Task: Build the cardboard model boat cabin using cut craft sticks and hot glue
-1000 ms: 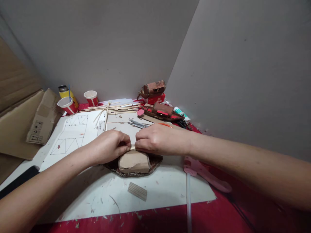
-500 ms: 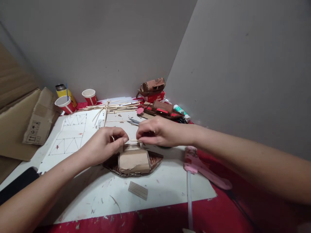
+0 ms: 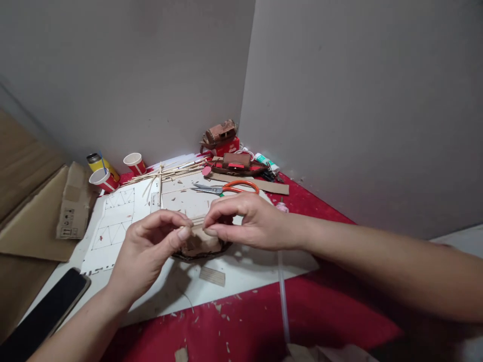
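A small cardboard model boat (image 3: 204,244) lies under my hands, with a tan curved roof and a dark hull that they partly cover. Thin pale strips run along the far edge of its roof. My left hand (image 3: 153,246) is at the left end of the roof, thumb and forefinger nearly together; what they pinch, if anything, is too small to make out. From the right, my right hand (image 3: 245,221) pinches what looks like a short, thin wooden stick over the roof, its tip hidden by my fingers. Nearer me lies a small ridged cardboard piece (image 3: 212,276).
Beyond my hands lie orange-handled scissors (image 3: 239,187), a cardboard strip (image 3: 271,187) and thin wooden sticks (image 3: 169,173). Brown model boats (image 3: 236,163), paper cups (image 3: 135,163) and a yellow bottle (image 3: 103,165) stand behind. A phone (image 3: 49,311) and cardboard box (image 3: 33,216) are left.
My view has shifted, bringing the scissors and phone into fuller sight. Both hands are lower over the boat's roof, and the right fingers now cover most of the stick.
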Motion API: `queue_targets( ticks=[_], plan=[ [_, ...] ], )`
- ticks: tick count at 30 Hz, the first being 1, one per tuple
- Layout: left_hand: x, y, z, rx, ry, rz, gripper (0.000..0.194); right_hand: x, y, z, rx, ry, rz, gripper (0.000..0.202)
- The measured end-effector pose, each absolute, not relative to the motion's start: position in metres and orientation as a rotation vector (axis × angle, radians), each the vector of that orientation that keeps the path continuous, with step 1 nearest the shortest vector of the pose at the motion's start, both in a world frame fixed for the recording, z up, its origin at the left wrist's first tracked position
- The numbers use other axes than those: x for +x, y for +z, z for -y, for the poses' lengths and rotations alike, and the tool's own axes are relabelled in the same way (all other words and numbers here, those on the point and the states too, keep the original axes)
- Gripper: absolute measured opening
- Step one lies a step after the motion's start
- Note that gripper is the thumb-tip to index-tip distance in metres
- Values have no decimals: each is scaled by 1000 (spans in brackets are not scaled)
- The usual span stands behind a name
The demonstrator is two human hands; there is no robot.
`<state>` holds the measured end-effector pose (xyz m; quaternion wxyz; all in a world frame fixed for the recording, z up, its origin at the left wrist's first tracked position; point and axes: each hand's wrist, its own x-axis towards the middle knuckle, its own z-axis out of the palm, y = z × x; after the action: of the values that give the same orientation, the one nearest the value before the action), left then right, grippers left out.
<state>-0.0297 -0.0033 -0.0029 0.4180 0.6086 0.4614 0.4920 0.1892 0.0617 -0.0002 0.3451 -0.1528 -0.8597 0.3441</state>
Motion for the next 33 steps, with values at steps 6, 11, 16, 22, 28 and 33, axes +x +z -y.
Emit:
queue_targets(
  ticks=[6,11,16,22,28,33],
  plan=[
    [-33,-32,46,2124,1424,-1296,20,231,-6,-28,-627,807,2122,10],
    [-21,-61,58,2485,1309,-1341,33,248,-27,-16,-766,937,2012,14],
    [-9,-75,53,2444,1401,-1556,32,250,-39,-17,-712,1019,1977,15],
    [-4,-89,49,2486,1378,-1635,34,256,-45,-17,-559,954,2154,18],
    [-5,-94,44,2665,1402,-1558,42,263,-46,-15,-540,826,2209,22],
    [-6,-91,38,2823,1347,-1485,42,263,-52,-17,-525,781,2197,20]
  ],
)
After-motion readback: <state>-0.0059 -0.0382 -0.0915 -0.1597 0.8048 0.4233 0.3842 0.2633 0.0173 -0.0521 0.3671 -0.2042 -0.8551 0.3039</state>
